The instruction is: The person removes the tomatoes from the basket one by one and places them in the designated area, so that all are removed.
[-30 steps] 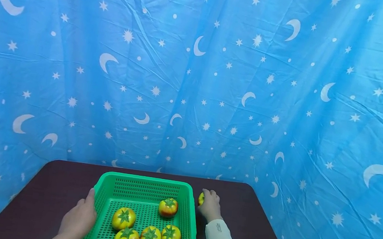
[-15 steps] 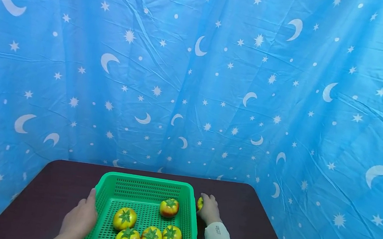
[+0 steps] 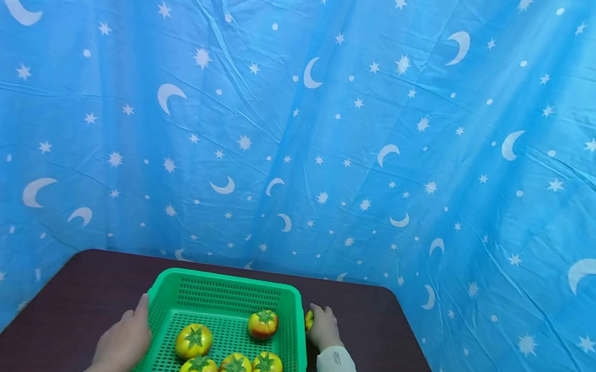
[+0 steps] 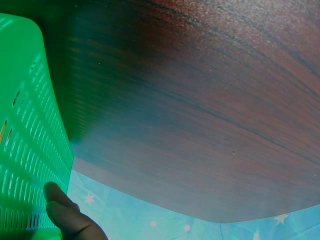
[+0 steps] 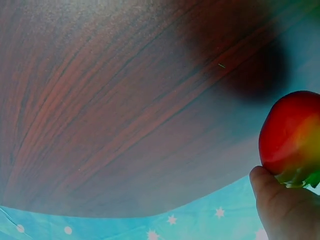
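In the head view, a green plastic basket [image 3: 228, 317] stands on the table with several yellow-red tomatoes [image 3: 193, 341] with green leafy tops inside. My left hand [image 3: 124, 338] rests against the basket's left side, fingers lying along its outer wall. In the left wrist view, fingers [image 4: 70, 215] touch the slotted wall. Just outside the basket's right wall, my right hand [image 3: 324, 327] grips another tomato [image 5: 295, 137]. Part of that tomato is hidden behind the hand in the head view. The right wrist view shows a finger pressed near its green top.
The dark wood-grain table [image 3: 373, 344] extends on both sides of the basket. Behind it and to the right hangs a blue curtain [image 3: 302, 149] printed with white moons and stars.
My right hand has come slightly nearer to me with the tomato, along the basket's right side. The left hand and the basket stay in place.
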`<state>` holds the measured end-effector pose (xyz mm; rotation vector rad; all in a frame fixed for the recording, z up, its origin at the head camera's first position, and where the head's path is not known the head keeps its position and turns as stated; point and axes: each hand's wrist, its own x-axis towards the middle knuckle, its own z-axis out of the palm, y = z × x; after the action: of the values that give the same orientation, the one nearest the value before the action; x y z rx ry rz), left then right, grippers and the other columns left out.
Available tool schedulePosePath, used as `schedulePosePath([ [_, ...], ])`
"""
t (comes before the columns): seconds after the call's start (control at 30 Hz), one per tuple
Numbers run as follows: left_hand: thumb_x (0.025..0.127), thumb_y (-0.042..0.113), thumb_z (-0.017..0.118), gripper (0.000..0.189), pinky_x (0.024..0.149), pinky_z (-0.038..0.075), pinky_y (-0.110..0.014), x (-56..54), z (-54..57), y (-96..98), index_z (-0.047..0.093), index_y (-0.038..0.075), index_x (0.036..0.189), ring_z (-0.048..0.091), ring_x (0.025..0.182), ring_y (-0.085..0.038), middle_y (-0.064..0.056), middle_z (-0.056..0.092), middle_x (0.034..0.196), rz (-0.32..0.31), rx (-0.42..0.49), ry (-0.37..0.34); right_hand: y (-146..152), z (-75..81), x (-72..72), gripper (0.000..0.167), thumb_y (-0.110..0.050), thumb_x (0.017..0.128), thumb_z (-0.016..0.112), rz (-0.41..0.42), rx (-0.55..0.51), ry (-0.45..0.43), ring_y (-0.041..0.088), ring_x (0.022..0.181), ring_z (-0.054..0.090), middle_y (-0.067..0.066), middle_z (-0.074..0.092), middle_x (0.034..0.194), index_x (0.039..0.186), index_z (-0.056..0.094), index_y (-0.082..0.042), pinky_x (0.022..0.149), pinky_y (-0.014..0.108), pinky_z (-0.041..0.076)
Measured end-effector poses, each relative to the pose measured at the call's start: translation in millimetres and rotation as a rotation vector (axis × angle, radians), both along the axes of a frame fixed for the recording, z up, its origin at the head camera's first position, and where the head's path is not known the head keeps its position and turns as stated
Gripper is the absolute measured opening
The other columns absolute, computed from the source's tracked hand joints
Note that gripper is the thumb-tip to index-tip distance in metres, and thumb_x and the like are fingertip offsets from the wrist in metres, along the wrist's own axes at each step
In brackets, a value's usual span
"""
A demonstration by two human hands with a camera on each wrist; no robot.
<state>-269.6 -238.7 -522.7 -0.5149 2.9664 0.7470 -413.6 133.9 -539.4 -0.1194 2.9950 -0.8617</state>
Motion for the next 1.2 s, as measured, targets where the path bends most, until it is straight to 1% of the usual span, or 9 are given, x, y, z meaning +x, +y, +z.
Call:
schedulePosePath([
  [0.23, 0.102, 0.007, 0.043, 0.059, 0.065, 0.051, -0.047, 0.9, -1.2, 1.5, 0.020, -0.012, 0.153, 0.059, 0.075, -0.027, -0.031, 0.058, 0.109, -0.001, -0.008, 0.016, 3.9, -7.2, 1.0, 0.064, 0.005, 0.083, 0.074, 0.020, 0.017, -0.005, 0.053, 0.135, 0.041, 0.030, 0.040, 0.150, 0.143, 0.055, -0.008, 0.099, 0.067, 0.045],
  [0.37, 0.102, 0.007, 0.042, 0.059, 0.064, 0.050, -0.046, -0.2, -2.0, 1.2, 0.019, -0.013, 0.153, 0.059, 0.074, -0.027, -0.030, 0.058, 0.108, -0.003, -0.006, 0.017, 4.4, -10.7, 1.9, 0.064, 0.003, 0.085, 0.074, 0.019, 0.030, -0.006, 0.052, 0.139, 0.039, 0.029, 0.038, 0.153, 0.144, 0.055, -0.011, 0.101, 0.069, 0.043],
  [0.57, 0.102, 0.007, 0.045, 0.061, 0.062, 0.050, -0.044, -1.8, -2.9, 0.9, 0.019, -0.013, 0.153, 0.057, 0.071, -0.025, -0.029, 0.059, 0.106, -0.008, -0.009, 0.025, 2.2, -5.8, 7.5, 0.063, -0.004, 0.087, 0.074, 0.027, 0.036, -0.029, 0.052, 0.142, 0.034, 0.028, 0.035, 0.156, 0.146, 0.053, -0.012, 0.102, 0.073, 0.040],
  [0.87, 0.102, 0.007, 0.045, 0.062, 0.065, 0.051, -0.046, -1.3, -2.4, 0.6, 0.018, -0.012, 0.154, 0.059, 0.073, -0.026, -0.031, 0.057, 0.111, -0.003, -0.008, 0.006, 0.4, 2.0, 13.1, 0.066, -0.015, 0.088, 0.076, 0.049, 0.056, -0.036, 0.051, 0.145, 0.029, 0.028, 0.032, 0.157, 0.148, 0.050, -0.012, 0.101, 0.074, 0.039],
  [1.03, 0.101, 0.007, 0.046, 0.063, 0.065, 0.051, -0.046, -1.3, -0.6, 0.8, 0.018, -0.012, 0.154, 0.059, 0.073, -0.025, -0.031, 0.057, 0.111, -0.004, -0.008, 0.004, 0.1, 5.2, 13.4, 0.067, -0.017, 0.087, 0.077, 0.055, 0.067, -0.040, 0.051, 0.145, 0.029, 0.027, 0.032, 0.158, 0.148, 0.050, -0.012, 0.100, 0.075, 0.039],
  [1.2, 0.100, 0.008, 0.048, 0.065, 0.065, 0.051, -0.046, -2.7, -1.8, -1.3, 0.017, -0.013, 0.154, 0.059, 0.073, -0.025, -0.031, 0.058, 0.111, -0.006, -0.005, -0.010, -0.5, 9.6, 14.3, 0.066, -0.018, 0.089, 0.075, 0.067, 0.071, -0.044, 0.051, 0.145, 0.029, 0.028, 0.032, 0.157, 0.149, 0.048, -0.012, 0.100, 0.074, 0.039],
])
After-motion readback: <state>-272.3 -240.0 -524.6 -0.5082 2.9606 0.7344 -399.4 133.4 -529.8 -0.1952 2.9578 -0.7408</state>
